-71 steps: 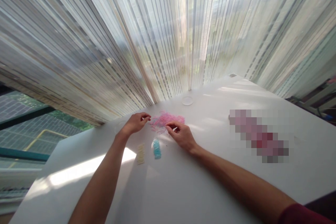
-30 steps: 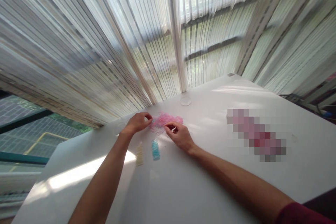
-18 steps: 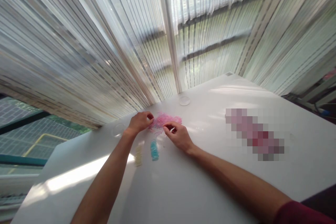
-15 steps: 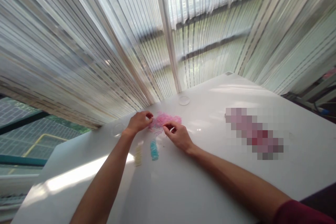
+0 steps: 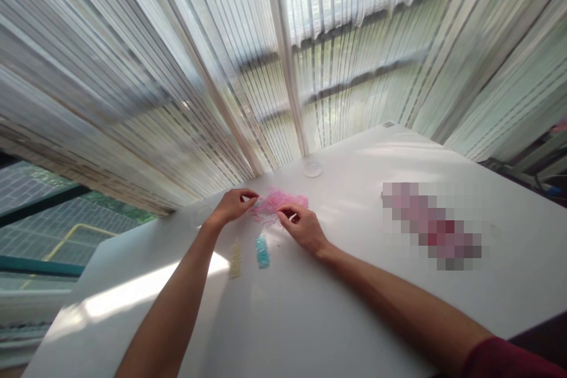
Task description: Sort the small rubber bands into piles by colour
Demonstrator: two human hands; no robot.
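A loose pile of thin pink strands (image 5: 281,199) lies on the white table between my hands. At its left edge, my left hand (image 5: 235,204) has thumb and fingertips pinched together; what they hold is too small to make out. My right hand (image 5: 301,225) is at the pile's lower right edge, its thumb and forefinger also closed in a pinch on something I cannot make out. Nearer to me lie a small light-blue bundle (image 5: 262,251) and, left of it, a pale yellow bundle (image 5: 235,261).
On the white table (image 5: 274,325), a clear round lid or dish (image 5: 313,169) sits near the back edge, and another faint round one (image 5: 204,215) is behind my left wrist. A pixelated pinkish-red item (image 5: 429,224) lies at the right. Sheer curtains (image 5: 212,71) hang along the back edge.
The view has shifted slightly. Both hands stay by the pink pile, with little visible movement; the left fingers look slightly straighter.
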